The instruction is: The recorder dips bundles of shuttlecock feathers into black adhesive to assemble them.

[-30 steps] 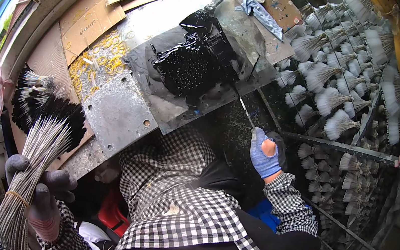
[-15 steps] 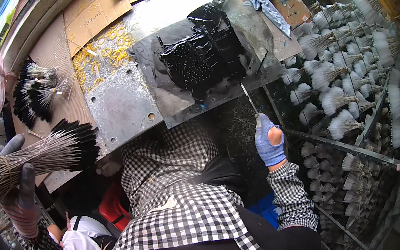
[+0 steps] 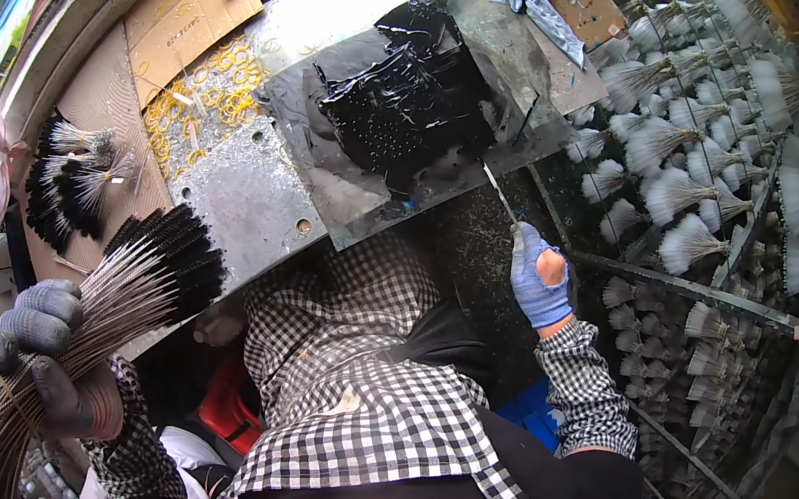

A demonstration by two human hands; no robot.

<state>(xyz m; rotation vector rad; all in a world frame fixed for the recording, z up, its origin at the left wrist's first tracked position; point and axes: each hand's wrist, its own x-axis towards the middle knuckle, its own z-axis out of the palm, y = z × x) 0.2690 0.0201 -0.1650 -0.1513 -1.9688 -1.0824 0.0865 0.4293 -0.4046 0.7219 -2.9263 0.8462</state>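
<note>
My left hand, in a grey glove, is wrapped round a thick bundle of twisted-wire brushes at the left. Their black bristle ends point up and to the right, near the table's front edge; the bare wire stems run down past my fingers. My right hand, in a blue glove with a hole over its back, is closed on a thin spatula-like tool. The tool's tip is by the edge of a dark plate spread with glossy black paste, dotted with small marks.
Yellow rubber bands lie on the metal table. More black brushes rest on cardboard at the left. A rack at the right holds many white-bristled bundles. A blue cloth lies at the back.
The left hand has moved up and right with the bundle and now wraps round it from above, its fingers closed more fully. The right hand and its tool have hardly moved.
</note>
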